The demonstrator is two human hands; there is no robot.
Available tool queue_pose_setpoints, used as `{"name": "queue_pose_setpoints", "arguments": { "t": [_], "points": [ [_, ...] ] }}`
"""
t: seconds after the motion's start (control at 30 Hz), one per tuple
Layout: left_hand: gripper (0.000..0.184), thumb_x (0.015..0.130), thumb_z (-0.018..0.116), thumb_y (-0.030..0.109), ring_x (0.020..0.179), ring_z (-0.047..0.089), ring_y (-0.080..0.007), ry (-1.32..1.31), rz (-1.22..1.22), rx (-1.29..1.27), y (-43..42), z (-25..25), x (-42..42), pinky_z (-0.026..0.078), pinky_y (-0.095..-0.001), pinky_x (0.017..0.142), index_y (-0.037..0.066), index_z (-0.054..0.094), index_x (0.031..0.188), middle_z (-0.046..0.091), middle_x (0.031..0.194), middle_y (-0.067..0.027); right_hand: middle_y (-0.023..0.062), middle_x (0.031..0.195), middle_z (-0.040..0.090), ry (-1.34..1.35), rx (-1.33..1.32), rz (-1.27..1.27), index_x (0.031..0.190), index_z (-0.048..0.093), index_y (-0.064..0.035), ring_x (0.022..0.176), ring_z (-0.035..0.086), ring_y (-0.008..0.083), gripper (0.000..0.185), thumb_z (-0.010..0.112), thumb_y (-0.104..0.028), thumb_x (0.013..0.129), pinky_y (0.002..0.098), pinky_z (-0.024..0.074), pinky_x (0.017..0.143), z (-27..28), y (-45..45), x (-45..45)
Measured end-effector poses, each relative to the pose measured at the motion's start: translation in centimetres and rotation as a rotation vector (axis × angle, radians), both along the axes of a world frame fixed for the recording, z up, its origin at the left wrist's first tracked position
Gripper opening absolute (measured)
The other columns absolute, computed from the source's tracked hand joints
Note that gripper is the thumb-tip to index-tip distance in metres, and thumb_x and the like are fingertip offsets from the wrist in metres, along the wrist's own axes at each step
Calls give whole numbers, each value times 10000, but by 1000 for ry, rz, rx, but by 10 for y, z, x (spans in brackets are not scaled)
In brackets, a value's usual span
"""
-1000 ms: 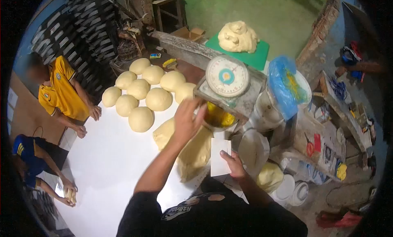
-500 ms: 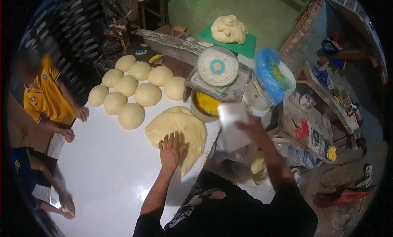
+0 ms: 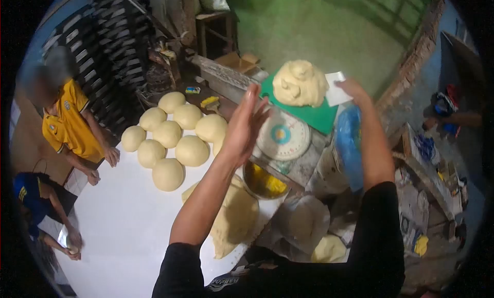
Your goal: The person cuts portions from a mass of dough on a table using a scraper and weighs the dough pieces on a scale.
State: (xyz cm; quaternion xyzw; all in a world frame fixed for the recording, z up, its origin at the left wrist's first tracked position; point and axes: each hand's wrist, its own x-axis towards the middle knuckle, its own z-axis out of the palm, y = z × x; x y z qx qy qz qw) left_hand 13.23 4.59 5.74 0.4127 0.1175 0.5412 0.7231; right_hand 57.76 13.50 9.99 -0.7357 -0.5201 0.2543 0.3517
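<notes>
My right hand (image 3: 355, 91) grips a flat white dough scraper (image 3: 335, 83), its edge close to the right side of a dough heap (image 3: 299, 84). That heap rests on a green board (image 3: 325, 115) at the scale. My left hand (image 3: 246, 124) is raised in front of the scale's round dial (image 3: 282, 136), with its fingers stretched out and holding nothing. Below my left forearm, a large slack piece of dough (image 3: 234, 221) lies on the white table (image 3: 123, 221), partly covered by the arm.
Several round dough balls (image 3: 167, 174) sit together at the table's far side. A metal pot (image 3: 252, 182) with yellow contents stands beside the scale, near a blue plastic bag (image 3: 347, 143). Two people stand at the left edge, one in a yellow shirt (image 3: 69, 123).
My left hand has lifted off the large dough piece and moved up toward the scale. My right hand has carried the scraper forward to the heap on the green board. The view has shifted.
</notes>
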Motion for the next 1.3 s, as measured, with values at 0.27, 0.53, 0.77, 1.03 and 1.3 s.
{"name": "queue_pose_setpoints", "arguments": {
  "t": [0.27,0.53,0.77,1.03,1.3],
  "points": [
    [802,1026,373,688,1455,421,-279,-367,-85,-226,41,6,14,351,-512,1205,82,386,1551,409,1604,-110,100,1157,725,382,248,400,1308,617,0,921,725,183,372,637,-178,983,322,579,752,32,-22,-212],
    [570,1054,453,483,1337,541,-341,-747,242,-157,-120,-166,-289,451,-564,1128,109,493,1483,546,1481,-118,61,1117,707,1010,-57,787,1273,626,-34,917,706,123,376,690,-281,996,297,590,789,-78,-125,-412],
    [600,1006,553,458,1303,573,-346,887,1211,-1050,-375,-313,-578,495,-492,1079,77,496,1467,574,1421,-173,97,1196,700,680,-620,533,1351,603,-17,1022,683,186,445,714,-225,974,327,547,919,-285,-273,-438],
    [738,811,843,302,1342,543,-377,1372,682,223,-126,-291,-317,428,-442,1135,65,560,1450,571,1453,-223,239,1153,721,-102,-134,429,1253,638,43,1096,692,377,468,694,-285,923,451,533,951,-328,-160,-456],
    [823,789,704,648,1205,645,-364,1691,130,199,-20,-368,-239,500,-481,1032,175,560,1447,669,1331,-157,275,1017,721,-438,-246,455,1098,705,-7,1000,680,481,384,669,-310,864,540,539,884,-379,-100,-508]
  ]
}}
